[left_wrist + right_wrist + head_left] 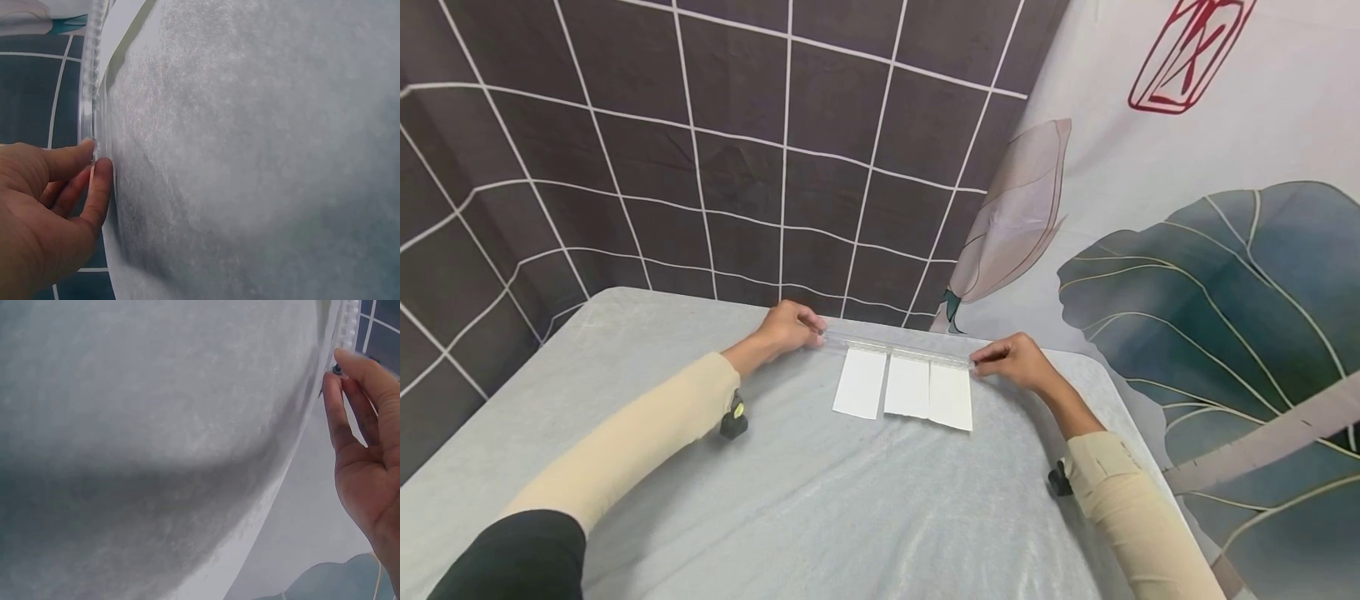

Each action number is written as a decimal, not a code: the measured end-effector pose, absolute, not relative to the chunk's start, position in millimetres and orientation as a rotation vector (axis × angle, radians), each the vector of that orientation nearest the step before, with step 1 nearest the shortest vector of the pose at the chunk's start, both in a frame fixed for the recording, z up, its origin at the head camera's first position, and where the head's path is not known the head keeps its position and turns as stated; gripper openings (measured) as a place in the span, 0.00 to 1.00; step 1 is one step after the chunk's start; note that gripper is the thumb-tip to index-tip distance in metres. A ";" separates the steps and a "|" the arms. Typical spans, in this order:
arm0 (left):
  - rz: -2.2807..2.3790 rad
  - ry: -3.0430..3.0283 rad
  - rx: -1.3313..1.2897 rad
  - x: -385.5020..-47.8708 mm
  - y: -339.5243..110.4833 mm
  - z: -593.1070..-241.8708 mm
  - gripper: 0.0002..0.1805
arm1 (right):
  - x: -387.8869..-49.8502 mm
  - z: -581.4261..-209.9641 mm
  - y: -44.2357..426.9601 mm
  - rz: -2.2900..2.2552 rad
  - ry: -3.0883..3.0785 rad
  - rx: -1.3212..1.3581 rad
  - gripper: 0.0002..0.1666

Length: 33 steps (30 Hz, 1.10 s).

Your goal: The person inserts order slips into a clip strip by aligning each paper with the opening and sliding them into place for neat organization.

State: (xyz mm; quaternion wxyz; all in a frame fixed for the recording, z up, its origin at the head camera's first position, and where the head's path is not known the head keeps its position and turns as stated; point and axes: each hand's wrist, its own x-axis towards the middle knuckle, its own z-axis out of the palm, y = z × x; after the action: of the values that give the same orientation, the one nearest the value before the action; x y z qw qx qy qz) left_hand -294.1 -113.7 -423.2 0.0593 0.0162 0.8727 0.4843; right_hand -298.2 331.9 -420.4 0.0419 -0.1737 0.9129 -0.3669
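A long clear plastic strip [898,350] with a ridged, bead-like edge spans the gap between both hands near the table's far edge. My left hand [790,325] pinches its left end between thumb and fingers; the left wrist view shows the same strip [91,75] running up from the fingertips. At the other end, my right hand [1017,361] pinches the strip. A small dark piece [337,369] shows at those right fingertips; its kind is unclear. Three white paper cards [860,382] extend from the strip toward me, two side by side and one a little apart at left.
A pale grey cloth covers the table [820,500]. Behind it hangs a dark curtain [730,167] with a white grid. To the right is a white hanging [1097,167] printed with large leaves and a bud.
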 end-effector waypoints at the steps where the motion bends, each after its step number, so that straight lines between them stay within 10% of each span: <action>1: 1.462 2.646 0.045 -293.3 -114.7 -422.9 0.16 | -298.6 -420.0 331.0 -1.126 2.790 -0.535 0.11; 33: 1.467 2.675 -0.010 -287.2 -144.2 -426.2 0.16 | -311.1 -419.5 299.4 -1.101 2.746 -0.603 0.11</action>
State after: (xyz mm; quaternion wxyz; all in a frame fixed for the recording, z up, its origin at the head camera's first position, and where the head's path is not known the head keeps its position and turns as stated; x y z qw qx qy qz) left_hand -287.2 -144.2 -426.2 0.0455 -0.0031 0.8758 0.4805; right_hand -311.1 299.4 -419.5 0.0609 -0.1992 0.9078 -0.3640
